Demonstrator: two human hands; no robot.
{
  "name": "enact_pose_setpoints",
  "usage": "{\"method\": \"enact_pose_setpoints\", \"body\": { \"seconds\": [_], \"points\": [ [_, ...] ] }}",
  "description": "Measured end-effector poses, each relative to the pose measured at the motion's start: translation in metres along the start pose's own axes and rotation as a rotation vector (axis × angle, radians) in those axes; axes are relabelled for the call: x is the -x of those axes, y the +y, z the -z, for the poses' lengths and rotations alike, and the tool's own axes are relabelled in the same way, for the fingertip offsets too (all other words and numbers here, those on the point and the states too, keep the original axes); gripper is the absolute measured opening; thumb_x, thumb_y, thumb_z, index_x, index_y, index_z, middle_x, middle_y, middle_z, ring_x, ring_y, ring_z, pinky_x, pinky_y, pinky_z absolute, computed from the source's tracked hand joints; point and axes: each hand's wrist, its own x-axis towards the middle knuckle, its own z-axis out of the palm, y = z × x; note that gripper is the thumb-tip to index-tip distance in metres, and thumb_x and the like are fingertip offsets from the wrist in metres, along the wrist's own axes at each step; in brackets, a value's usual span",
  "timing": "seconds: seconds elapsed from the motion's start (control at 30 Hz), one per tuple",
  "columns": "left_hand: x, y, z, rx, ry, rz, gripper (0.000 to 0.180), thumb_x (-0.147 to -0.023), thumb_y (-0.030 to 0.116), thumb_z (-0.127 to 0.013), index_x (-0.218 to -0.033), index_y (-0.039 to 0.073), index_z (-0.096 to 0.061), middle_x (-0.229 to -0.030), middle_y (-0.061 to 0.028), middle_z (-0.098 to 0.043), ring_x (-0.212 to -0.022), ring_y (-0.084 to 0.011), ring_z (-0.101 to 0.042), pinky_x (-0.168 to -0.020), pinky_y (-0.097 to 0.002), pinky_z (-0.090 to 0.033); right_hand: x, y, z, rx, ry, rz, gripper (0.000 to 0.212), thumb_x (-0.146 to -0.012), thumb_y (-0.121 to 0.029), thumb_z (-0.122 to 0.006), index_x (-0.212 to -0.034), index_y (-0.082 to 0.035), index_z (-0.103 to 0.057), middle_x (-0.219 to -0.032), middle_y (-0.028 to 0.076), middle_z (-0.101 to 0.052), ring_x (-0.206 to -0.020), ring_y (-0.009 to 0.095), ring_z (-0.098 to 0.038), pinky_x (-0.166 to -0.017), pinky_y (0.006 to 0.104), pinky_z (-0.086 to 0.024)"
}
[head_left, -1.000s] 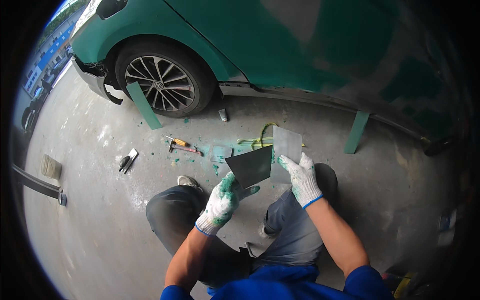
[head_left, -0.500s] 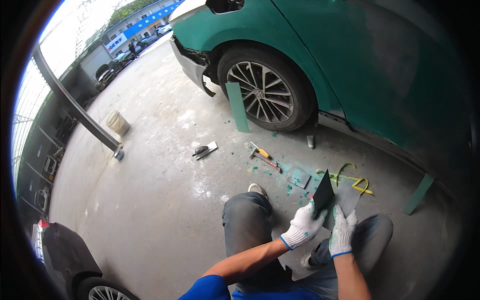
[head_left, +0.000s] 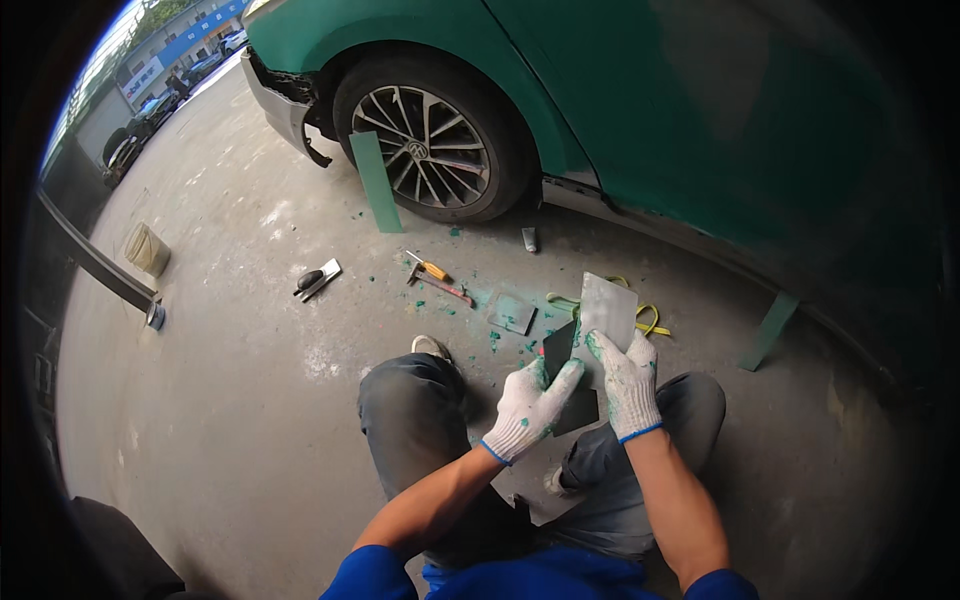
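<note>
In the head view, grips a dark sheet (head_left: 560,350) in the left hand (head_left: 530,405), thumb and fingers closed around it, and a pale grey sheet (head_left: 610,303) in the right hand (head_left: 627,385), pinched near its lower part; holds both sheets between and above the bent knees, close together, with edges meeting in view, though cannot tell whether touching; points the pale sheet away from the body toward the car (head_left: 640,130), long axis running up the view with a slight lean right; aims the dark sheet's visible corner up and rightward, tilted, its middle hidden by the left hand.

Has a yellow strap (head_left: 653,322) on the floor (head_left: 250,400) beyond, partly blocked by the pale sheet; has a square plate (head_left: 512,313) just left of that, then a red-handled hammer (head_left: 440,288) beside a yellow-handled screwdriver (head_left: 432,270); farther left, a black-handled trowel (head_left: 318,280) and, well apart, a bucket (head_left: 147,250); faces a wheel (head_left: 425,140) partly covered by a green strip (head_left: 376,183), with a second strip (head_left: 770,332) at right near the car's lower edge.

Wears white knit, blue-cuffed, green-smeared gloving; holds thin, flat, straight-edged sheets, dull dark at left, smooth and cloudy at right; sits over scuffed grey concrete dotted with green crumbs.
</note>
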Motion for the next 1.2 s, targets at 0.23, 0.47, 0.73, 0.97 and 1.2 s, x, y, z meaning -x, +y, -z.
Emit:
{"method": "enact_pose_setpoints", "body": {
  "seconds": [0.23,0.47,0.73,0.97,1.2],
  "points": [
    [-0.005,-0.026,-0.01,-0.275,0.133,-0.444,0.047,-0.092,0.016,-0.064,-0.135,0.004,-0.05,-0.104,-0.0244,-0.068,-0.096,-0.0398,-0.068,-0.079,-0.0412,-0.054,0.024,0.034,0.002,-0.068,0.129,-0.079,0.027,-0.086,-0.011,-0.069,-0.107,0.006,-0.068,-0.097,0.011,-0.072,-0.088,0.015,-0.067,-0.079,0.0299,-0.052],
    [0.008,-0.018,0.001,-0.457,-0.407,-0.182,0.047,-0.093,0.036,-0.062,-0.122,0.0,-0.057,-0.092,-0.025,-0.068,-0.09,-0.0412,-0.067,-0.077,-0.0436,-0.053,0.006,0.017,0.019,-0.116,0.11,-0.094,0.024,-0.088,-0.012,-0.068,-0.107,0.004,-0.067,-0.094,0.005,-0.069,-0.083,0.012,-0.06,-0.078,0.028,-0.048],
    [-0.021,-0.038,-0.003,0.085,0.16,-0.116,0.039,-0.093,0.037,-0.066,-0.091,-0.002,-0.058,-0.072,-0.0121,-0.059,-0.064,-0.0195,-0.051,-0.063,-0.0371,-0.045,-0.005,0.002,0.001,-0.385,0.372,0.099,0.032,-0.096,-0.025,-0.064,-0.118,-0.001,-0.065,-0.11,0.002,-0.064,-0.1,0.012,-0.054,-0.091,0.0295,-0.041],
    [-0.026,-0.033,-0.002,0.124,0.315,-0.049,0.035,-0.091,0.032,-0.067,-0.093,-0.002,-0.061,-0.073,-0.0113,-0.061,-0.066,-0.0164,-0.052,-0.064,-0.0365,-0.045,0.055,0.061,-0.025,0.649,0.369,0.584,0.019,-0.092,-0.011,-0.067,-0.105,0.003,-0.065,-0.084,0.015,-0.06,-0.075,0.027,-0.057,-0.067,0.0375,-0.046],
    [-0.023,-0.03,0.011,0.124,0.281,-0.072,0.027,-0.092,0.025,-0.068,-0.089,0.0,-0.06,-0.074,-0.0021,-0.059,-0.065,-0.0097,-0.048,-0.059,-0.0302,-0.043,0.078,0.097,0.013,0.946,0.085,0.839,0.012,-0.09,-0.012,-0.067,-0.092,0.0,-0.067,-0.073,0.018,-0.064,-0.062,0.038,-0.06,-0.055,0.0441,-0.046]
  ]
}}
